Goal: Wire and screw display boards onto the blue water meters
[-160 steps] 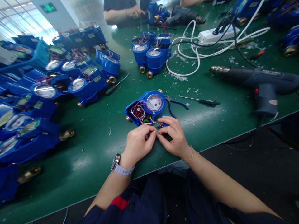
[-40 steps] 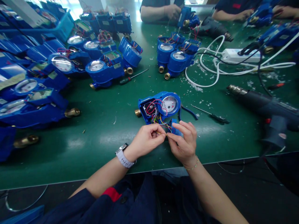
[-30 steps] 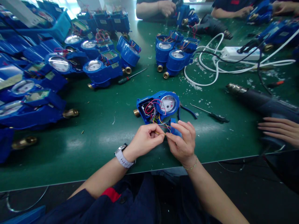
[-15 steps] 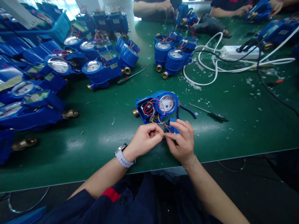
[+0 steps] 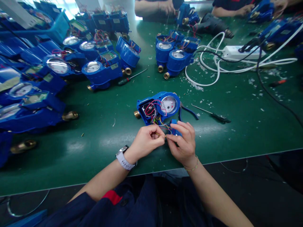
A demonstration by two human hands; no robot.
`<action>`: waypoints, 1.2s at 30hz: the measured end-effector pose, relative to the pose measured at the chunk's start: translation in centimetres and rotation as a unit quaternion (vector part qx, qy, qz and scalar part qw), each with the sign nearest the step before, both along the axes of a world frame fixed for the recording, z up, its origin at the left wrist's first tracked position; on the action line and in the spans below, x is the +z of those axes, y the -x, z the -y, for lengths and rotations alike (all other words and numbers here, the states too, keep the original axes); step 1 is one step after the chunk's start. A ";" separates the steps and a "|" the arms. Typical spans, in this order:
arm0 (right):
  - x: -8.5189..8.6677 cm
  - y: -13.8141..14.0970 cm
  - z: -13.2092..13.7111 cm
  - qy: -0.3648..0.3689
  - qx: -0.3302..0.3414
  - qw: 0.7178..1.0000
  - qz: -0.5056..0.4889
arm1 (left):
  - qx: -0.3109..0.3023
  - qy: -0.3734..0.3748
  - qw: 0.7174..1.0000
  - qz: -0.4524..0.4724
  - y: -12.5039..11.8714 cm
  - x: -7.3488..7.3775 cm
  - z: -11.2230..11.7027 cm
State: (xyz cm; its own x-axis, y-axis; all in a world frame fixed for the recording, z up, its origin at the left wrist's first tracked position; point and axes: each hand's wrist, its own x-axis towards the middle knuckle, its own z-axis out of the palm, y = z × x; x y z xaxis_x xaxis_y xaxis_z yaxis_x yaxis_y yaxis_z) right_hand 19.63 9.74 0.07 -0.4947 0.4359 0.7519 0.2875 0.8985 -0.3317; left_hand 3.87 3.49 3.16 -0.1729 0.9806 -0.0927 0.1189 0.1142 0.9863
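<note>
An open blue water meter (image 5: 158, 107) lies on the green table (image 5: 99, 132), its round dial up and coloured wires (image 5: 156, 118) spilling from its open compartment toward me. My left hand (image 5: 146, 143), with a white watch on the wrist, pinches the end of those wires. Fingertip to fingertip with it, my right hand (image 5: 183, 143) pinches the same thin wires, a small blue part (image 5: 174, 127) just behind its fingers. Both hands hover at the table's near edge, right in front of the meter.
Blue-handled pliers (image 5: 187, 110) and a thin screwdriver (image 5: 211, 114) lie right of the meter. Several blue meters (image 5: 71, 69) crowd the left; two more (image 5: 171, 55) stand behind. A white power strip (image 5: 239, 52) with cables lies far right. Other people's hands (image 5: 165, 6) work across the table.
The heat gun at the right edge is gone; another person's hand reached in there a second ago and took it. My hands stay pinched on the wires.
</note>
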 end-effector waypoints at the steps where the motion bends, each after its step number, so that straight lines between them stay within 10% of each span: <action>1: 0.0 0.0 0.0 0.003 0.000 1.000 0.000 | 0.000 0.000 1.000 -0.001 0.0 0.0 0.0; 25: 0.5 -0.2 -0.4 0.110 0.016 0.994 -0.019 | 0.008 -0.001 1.000 0.010 0.1 0.2 -0.1; 36: 0.3 -0.2 -0.4 0.106 0.033 0.994 -0.015 | -0.012 -0.142 0.968 -0.206 0.2 -0.1 0.3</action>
State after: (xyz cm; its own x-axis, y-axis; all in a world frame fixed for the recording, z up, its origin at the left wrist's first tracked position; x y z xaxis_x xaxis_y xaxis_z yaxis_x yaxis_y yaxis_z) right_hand 19.82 10.15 0.33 -0.5066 0.5532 0.6613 0.2170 0.8241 -0.5232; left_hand 3.70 3.20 3.04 -0.1148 0.9605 0.2535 0.5086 -0.1624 0.8456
